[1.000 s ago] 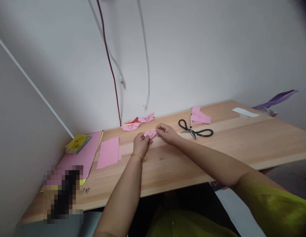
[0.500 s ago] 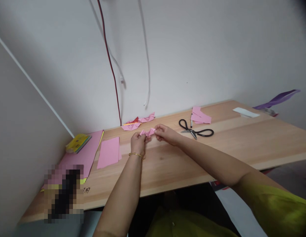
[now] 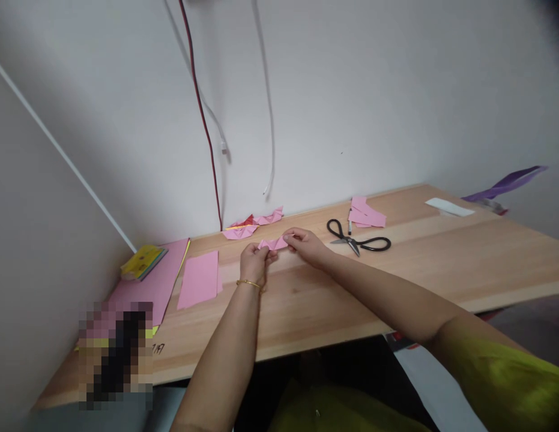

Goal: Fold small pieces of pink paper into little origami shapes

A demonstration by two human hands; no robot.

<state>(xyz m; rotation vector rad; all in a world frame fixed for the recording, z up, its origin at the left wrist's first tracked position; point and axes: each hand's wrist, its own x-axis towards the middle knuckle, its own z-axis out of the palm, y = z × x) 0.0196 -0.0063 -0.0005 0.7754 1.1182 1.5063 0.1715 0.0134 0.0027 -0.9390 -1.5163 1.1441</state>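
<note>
A small folded pink paper (image 3: 274, 244) is stretched between my two hands above the middle of the wooden table. My left hand (image 3: 256, 263), with a thin gold bracelet at its wrist, pinches the paper's left end. The right end is pinched between thumb and fingers of my right hand (image 3: 305, 245). Just behind them lie folded pink papers (image 3: 240, 231), one with red and yellow parts. Black-handled scissors (image 3: 349, 241) rest with blades parted, right of my right hand.
Pink sheets (image 3: 199, 279) lie at left on the table (image 3: 301, 312), beside a large pink sheet (image 3: 169, 276) bearing a yellow packet (image 3: 143, 262). Pink scraps (image 3: 367, 213) and a pen (image 3: 350, 222) lie behind the scissors. A white strip (image 3: 449, 207) is far right. Cables hang along the wall.
My right hand has shifted slightly to the right, and more of the folded pink paper shows between my hands. Both hands keep their hold.
</note>
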